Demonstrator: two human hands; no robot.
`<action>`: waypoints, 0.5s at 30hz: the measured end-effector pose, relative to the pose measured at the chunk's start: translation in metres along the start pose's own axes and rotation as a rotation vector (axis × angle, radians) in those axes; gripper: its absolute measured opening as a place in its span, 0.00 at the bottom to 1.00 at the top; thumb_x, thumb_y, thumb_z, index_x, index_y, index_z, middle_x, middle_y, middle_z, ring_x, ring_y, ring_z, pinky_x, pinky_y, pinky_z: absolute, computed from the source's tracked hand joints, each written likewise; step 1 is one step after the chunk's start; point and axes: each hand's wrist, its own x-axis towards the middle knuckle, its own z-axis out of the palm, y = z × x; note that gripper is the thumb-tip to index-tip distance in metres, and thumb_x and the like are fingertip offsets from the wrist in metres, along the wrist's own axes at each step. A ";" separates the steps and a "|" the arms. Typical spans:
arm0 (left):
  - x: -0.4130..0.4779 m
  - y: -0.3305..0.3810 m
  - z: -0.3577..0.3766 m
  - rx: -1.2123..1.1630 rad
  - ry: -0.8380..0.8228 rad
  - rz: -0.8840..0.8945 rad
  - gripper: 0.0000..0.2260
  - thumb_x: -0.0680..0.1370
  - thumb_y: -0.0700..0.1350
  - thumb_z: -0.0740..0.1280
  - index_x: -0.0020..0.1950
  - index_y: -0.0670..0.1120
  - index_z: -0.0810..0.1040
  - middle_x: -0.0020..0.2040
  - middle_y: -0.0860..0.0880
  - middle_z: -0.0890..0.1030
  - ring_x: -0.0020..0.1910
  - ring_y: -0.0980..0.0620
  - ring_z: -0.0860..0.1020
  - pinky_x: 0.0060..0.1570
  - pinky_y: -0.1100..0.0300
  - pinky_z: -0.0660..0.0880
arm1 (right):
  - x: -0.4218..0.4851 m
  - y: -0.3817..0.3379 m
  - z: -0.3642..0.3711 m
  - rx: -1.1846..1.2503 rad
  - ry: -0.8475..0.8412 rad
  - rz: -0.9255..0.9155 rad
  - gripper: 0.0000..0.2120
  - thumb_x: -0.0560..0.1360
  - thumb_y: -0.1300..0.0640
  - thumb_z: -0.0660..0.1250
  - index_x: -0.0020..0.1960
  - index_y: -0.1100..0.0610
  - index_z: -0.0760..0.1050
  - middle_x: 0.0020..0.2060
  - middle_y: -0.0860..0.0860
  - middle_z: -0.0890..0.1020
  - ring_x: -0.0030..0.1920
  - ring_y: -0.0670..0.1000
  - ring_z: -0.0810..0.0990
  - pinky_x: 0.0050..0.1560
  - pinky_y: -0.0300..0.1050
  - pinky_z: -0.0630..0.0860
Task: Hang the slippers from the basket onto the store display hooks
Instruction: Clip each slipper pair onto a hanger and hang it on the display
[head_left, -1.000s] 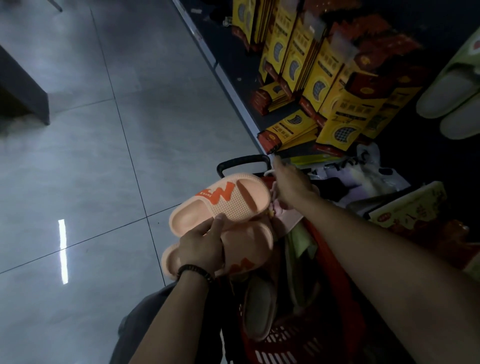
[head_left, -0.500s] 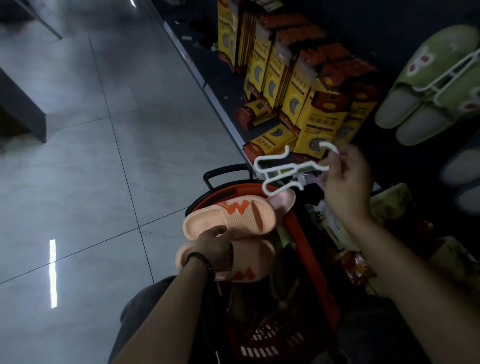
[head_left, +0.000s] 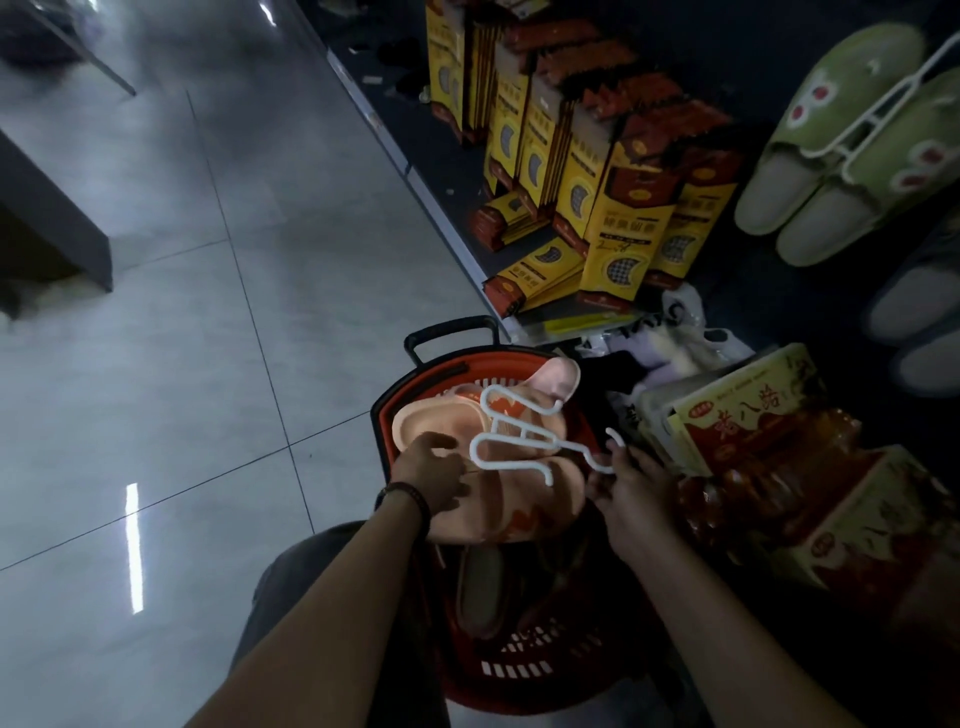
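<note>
basket (head_left: 540, 667): red, at the person's knees. More footwear sits loose inside, so a dropped slipper would get lost in the pile.
left hand (head_left: 431, 478): fingers clamped on the left edge of the slippers (head_left: 519, 499), a peach pair stacked just above the basket. It only has an edge grip; the soles could slide apart once the hanger pushes in.
right hand (head_left: 628, 488): fingertips pinch the hanger (head_left: 514, 441) near its hook end, prongs lying across the top slipper. With that long a lever on a thin pinch, it may twist or pop free.
threading: can't tell if the prongs are under the straps; likely not yet.
green slippers (head_left: 841, 156): hung well beyond on a similar hanger. The display hook is lost in the dark, so there's a risk of missing it.
</note>
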 end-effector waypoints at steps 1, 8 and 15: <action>0.007 -0.004 -0.007 0.157 0.147 0.047 0.08 0.79 0.42 0.65 0.57 0.52 0.77 0.58 0.43 0.82 0.50 0.42 0.81 0.50 0.52 0.79 | 0.001 0.002 0.003 0.004 -0.002 0.014 0.09 0.86 0.60 0.64 0.59 0.61 0.81 0.40 0.57 0.83 0.30 0.49 0.74 0.32 0.42 0.74; 0.025 -0.011 -0.050 0.304 0.359 0.022 0.29 0.72 0.55 0.71 0.71 0.51 0.70 0.63 0.40 0.74 0.57 0.37 0.79 0.59 0.46 0.80 | 0.002 0.030 0.022 -0.140 -0.071 -0.038 0.10 0.84 0.56 0.67 0.48 0.52 0.86 0.38 0.54 0.85 0.30 0.49 0.78 0.34 0.45 0.75; 0.033 -0.014 -0.057 -0.035 0.068 -0.106 0.12 0.81 0.53 0.67 0.60 0.50 0.82 0.47 0.42 0.84 0.40 0.44 0.80 0.44 0.50 0.81 | -0.009 0.037 0.033 -0.445 -0.232 -0.207 0.04 0.83 0.54 0.70 0.55 0.49 0.83 0.49 0.47 0.86 0.50 0.48 0.84 0.51 0.47 0.80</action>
